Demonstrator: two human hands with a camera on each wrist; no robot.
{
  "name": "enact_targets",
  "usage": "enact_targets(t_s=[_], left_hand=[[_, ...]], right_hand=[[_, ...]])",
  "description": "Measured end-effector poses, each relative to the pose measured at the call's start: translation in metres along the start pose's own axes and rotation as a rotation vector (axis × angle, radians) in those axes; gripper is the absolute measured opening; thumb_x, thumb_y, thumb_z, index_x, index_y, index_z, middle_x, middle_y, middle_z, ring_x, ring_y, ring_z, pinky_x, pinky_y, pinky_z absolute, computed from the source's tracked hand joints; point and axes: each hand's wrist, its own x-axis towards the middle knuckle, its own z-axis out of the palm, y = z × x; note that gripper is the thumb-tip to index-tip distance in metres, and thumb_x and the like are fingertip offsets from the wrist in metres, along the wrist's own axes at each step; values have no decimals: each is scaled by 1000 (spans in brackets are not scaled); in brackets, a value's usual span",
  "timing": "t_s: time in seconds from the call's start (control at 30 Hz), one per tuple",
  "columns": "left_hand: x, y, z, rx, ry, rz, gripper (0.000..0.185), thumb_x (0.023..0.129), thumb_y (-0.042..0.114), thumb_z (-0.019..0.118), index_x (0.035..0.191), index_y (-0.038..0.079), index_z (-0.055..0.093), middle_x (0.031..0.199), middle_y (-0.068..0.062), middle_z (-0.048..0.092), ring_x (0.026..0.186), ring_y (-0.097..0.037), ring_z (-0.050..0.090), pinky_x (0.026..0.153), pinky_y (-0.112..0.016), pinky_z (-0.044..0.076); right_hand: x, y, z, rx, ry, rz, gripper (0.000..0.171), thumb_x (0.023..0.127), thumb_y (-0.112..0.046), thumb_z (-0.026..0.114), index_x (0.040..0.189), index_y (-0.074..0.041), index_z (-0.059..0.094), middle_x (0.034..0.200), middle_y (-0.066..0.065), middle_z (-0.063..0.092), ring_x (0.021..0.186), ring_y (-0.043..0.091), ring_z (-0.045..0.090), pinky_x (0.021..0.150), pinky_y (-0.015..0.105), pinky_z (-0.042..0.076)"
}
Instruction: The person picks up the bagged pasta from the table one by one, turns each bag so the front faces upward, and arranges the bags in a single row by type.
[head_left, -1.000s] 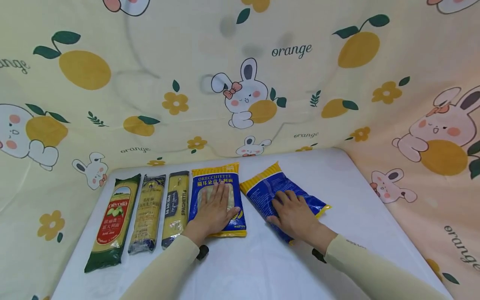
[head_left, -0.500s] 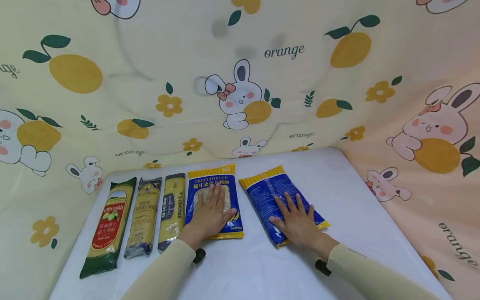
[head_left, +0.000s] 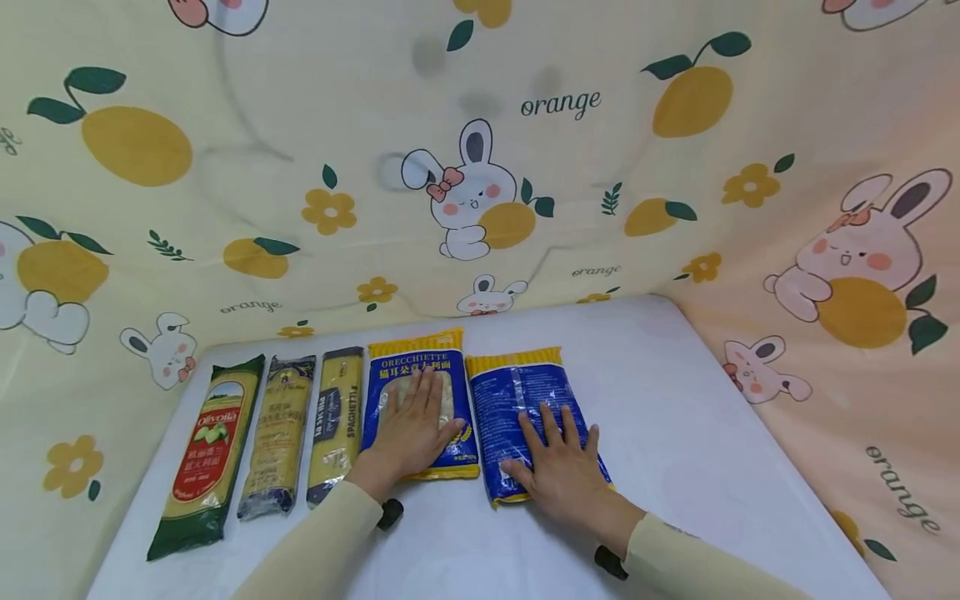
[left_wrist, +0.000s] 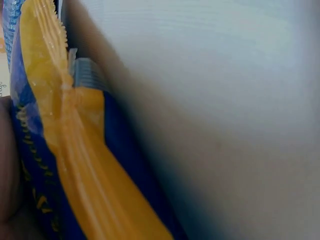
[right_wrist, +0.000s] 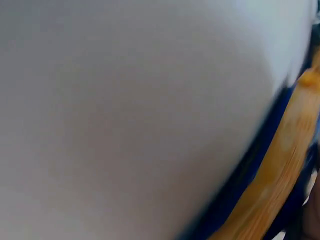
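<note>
My left hand [head_left: 411, 429] rests with its fingers straight on a blue and yellow orecchiette pasta bag [head_left: 459, 400] that lies front side up. Part of the bag's clear window is under the palm. To its right, my right hand [head_left: 562, 471] lies spread on a second blue and yellow pasta bag [head_left: 502, 400], which shows its printed back. The two bags lie side by side, almost touching at the top. In the left wrist view, the yellow end seal [left_wrist: 75, 130] of the orecchiette bag is close up. The right wrist view shows another yellow seal [right_wrist: 275, 180] near its right edge.
Left of the bags, a spaghetti pack [head_left: 337, 425], a clear-wrapped pasta pack [head_left: 277, 437] and a green and red Olivoilà pasta pack [head_left: 206, 458] lie in a row. All lie on a white table [head_left: 690, 467]. A patterned cloth [head_left: 360, 125] hangs behind it.
My right hand has turned the right-hand bag from slanted to nearly straight and slid it left, up beside the orecchiette bag. Its fingers have straightened. The left hand stays on its bag.
</note>
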Motion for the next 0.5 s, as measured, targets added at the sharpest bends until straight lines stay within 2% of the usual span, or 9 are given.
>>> enact_targets(t_s=[0.17,0.3,0.4,0.5], left_hand=[[2,3,0,19,-5,0,88,109,66,26,169,9,-3,178,-12,-9,164,-33,-10,129,-63,-4],[2,6,-6,57,-47,-25,89,109,66,30,169,8,0,178,-14,-5,164,-34,-6,128,-66,0],[6,13,-19,79,-91,-60,91,107,65,40,169,5,10,177,-17,5,164,-37,3,126,-70,8],[15,25,-40,100,-94,-86,87,105,62,51,166,4,28,173,-19,26,162,-40,18,124,-71,17]], right_hand=[[-1,14,2,22,0,14,92,98,-82,38,170,-26,23,176,20,12,160,53,3,113,87,6],[-3,13,5,49,0,9,92,99,-81,37,170,-24,22,176,19,11,161,52,3,113,86,8],[-4,12,7,39,4,4,91,100,-80,36,170,-23,21,176,19,11,161,50,3,115,85,8],[-4,12,6,31,23,-10,90,101,-78,36,169,-20,25,176,20,14,161,49,6,117,82,9]])
